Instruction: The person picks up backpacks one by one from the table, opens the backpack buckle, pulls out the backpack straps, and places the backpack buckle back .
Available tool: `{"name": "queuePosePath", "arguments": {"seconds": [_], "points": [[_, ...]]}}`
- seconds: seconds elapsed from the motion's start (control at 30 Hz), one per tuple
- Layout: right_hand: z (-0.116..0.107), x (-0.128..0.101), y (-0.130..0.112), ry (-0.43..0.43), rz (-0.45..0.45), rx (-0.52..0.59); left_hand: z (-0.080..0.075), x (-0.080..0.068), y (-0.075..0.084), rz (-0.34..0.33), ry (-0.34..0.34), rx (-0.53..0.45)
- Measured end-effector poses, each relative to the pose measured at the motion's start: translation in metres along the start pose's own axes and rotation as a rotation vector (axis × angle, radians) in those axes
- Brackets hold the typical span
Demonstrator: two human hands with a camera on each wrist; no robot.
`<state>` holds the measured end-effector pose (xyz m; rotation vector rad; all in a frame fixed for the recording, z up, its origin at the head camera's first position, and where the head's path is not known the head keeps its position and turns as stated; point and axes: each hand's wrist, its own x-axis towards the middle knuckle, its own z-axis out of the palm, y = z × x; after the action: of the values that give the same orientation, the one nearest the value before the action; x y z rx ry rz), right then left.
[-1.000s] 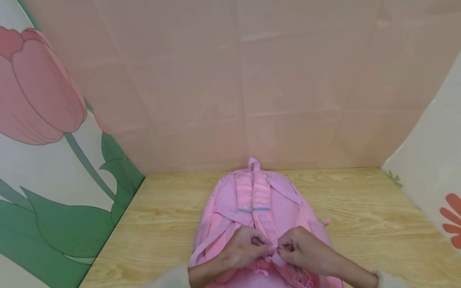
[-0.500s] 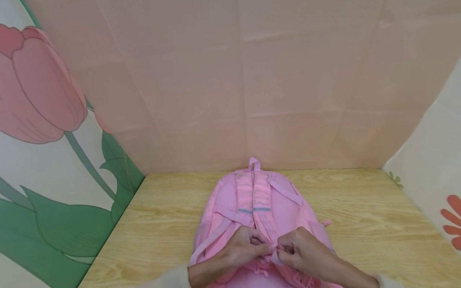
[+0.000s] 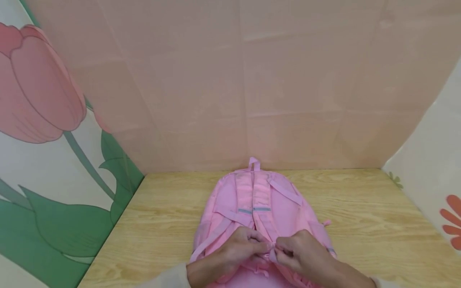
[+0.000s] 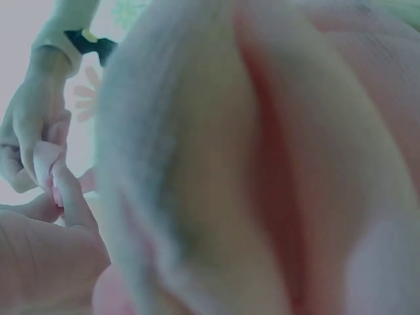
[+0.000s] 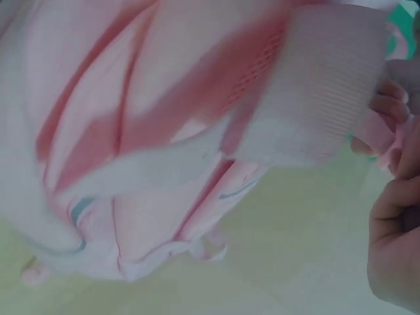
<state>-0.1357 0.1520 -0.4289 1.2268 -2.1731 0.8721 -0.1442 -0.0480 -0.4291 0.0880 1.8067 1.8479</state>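
A pink backpack [image 3: 284, 192] lies on the table with its padded shoulder straps [image 3: 261, 196] facing up. Over its lower middle, my left hand [image 3: 239, 248] pinches a small pink piece on a strap between thumb and fingers. My right hand [image 3: 306, 254] grips the pale pink webbing strap [image 3: 272, 256] right beside it, so the fingertips of both hands nearly meet. The left wrist view shows a fold of this webbing strap [image 4: 46, 157] between the two hands. Fingers cover most of the small piece, and I cannot tell whether it is a buckle.
A wood-grain table [image 3: 162, 216] carries the backpack, whose top loop [image 3: 253, 164] points to the plain pinkish back wall [image 3: 187, 88]. A tulip-printed panel [image 3: 47, 84] stands at left, a pale flower-printed one [image 3: 439, 132] at right. A pink zip pull [image 3: 326, 222] sticks out on the bag's right side.
My right hand has shifted slightly left, and the pinched strap has moved a little with it. My left hand keeps nearly the same place, and the backpack stays put.
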Motion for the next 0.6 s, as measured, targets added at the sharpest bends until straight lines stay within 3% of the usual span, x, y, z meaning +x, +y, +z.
{"name": "queuePosePath", "arguments": {"seconds": [0.13, 0.33, 0.47, 0.6], "points": [[-0.002, 0.001, -0.002, 0.003, -0.004, -0.062, 0.0, 0.0, 0.0, -0.016, 0.0, -0.014], [-0.01, 0.002, -0.007, -0.164, 0.217, -0.094, 0.001, -0.001, 0.0, 0.009, -0.001, 0.028], [-0.015, 0.003, -0.008, -0.29, 0.335, -0.009, 0.002, -0.001, -0.001, 0.047, 0.007, 0.037], [-0.019, 0.007, -0.007, -0.362, 0.409, 0.07, 0.004, -0.001, -0.003, 0.074, 0.016, 0.058]]}}
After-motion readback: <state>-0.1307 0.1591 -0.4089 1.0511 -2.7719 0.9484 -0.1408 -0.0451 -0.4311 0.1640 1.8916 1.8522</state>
